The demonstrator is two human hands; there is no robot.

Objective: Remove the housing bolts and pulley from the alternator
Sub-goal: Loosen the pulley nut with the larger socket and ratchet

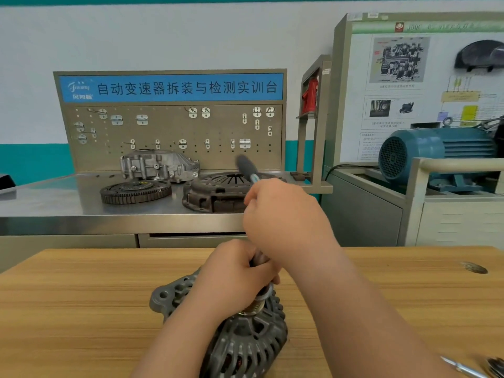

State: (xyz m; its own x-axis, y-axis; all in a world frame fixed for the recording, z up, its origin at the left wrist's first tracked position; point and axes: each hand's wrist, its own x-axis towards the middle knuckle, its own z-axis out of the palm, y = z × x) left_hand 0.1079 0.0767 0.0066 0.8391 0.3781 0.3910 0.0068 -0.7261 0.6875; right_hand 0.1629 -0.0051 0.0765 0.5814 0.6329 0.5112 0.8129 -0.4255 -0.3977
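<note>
Alternator (245, 347), its pulley (255, 306) half-masked by hands (237, 271) gripping a wrench (246, 166); flywheel (135, 190) behind.

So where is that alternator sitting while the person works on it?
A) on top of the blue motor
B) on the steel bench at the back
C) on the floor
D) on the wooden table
D: the alternator rests on the wooden table, close in front, with the left hand and the right hand both gripping the wrench that stands above its pulley.
</note>
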